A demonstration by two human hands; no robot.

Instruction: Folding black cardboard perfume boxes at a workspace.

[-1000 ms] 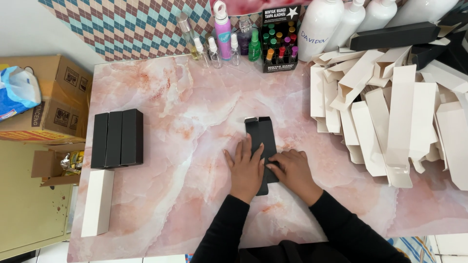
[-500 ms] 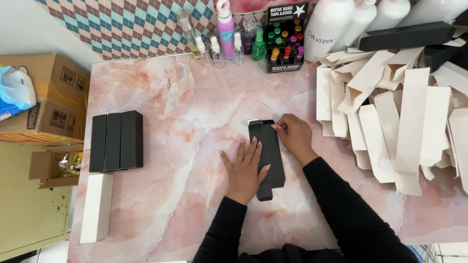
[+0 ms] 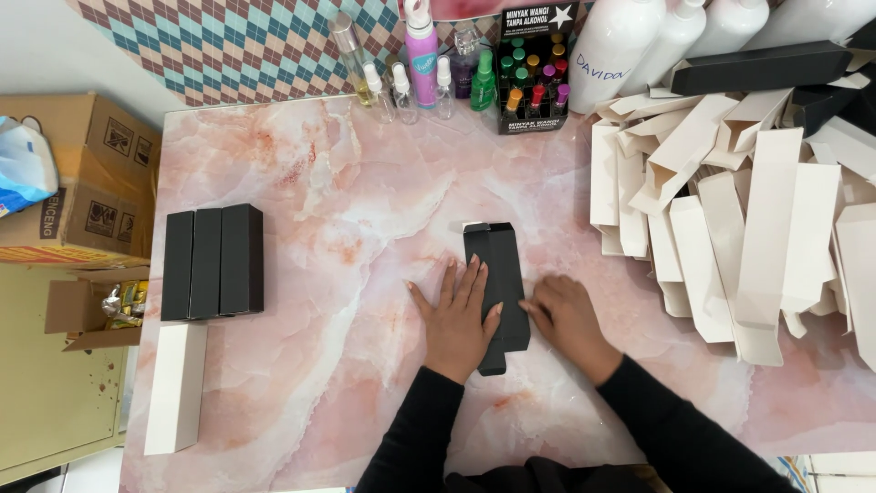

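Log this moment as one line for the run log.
left hand flat on black flat carton | right hand at its right edge | carton lying on marble table | white carton pile to right

Flat black carton blank (image 3: 497, 274) lies lengthwise mid-table, seemingly unfolded.

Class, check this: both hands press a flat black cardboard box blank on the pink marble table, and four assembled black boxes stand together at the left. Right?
Not quite. The head view shows three assembled black boxes at the left, not four. Both the left hand and right hand do press the flat black cardboard box blank on the pink marble table.
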